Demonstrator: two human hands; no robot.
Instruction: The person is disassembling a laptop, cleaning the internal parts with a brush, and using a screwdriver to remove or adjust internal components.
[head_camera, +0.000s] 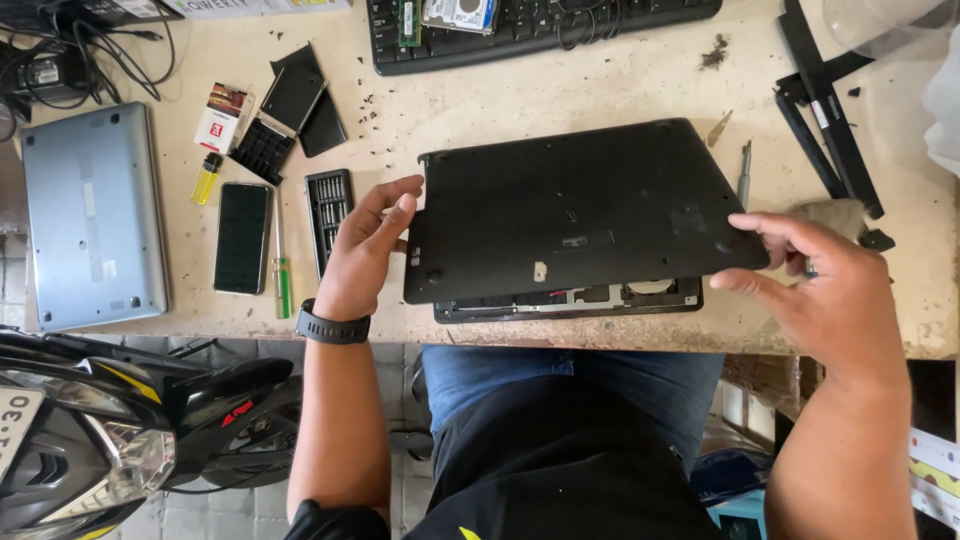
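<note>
A black laptop bottom cover (575, 205) is held tilted over the opened laptop base (570, 300), whose inner parts show along the near edge. My left hand (365, 250), with a black watch on its wrist, grips the cover's left edge. On the cover's right corner my right hand (815, 285) pinches with thumb and fingers. The laptop lies at the near edge of a worn beige workbench (620, 90).
To the left lie a bit set case (328, 210), a green-handled screwdriver (282, 270), a black phone (243, 238), a yellow lighter (207, 178), a small red-and-white box (222, 116) and a silver closed laptop (90, 215). A keyboard (530, 30) sits at the back, black frame strips (825, 110) at right, a motorbike (110, 430) below left.
</note>
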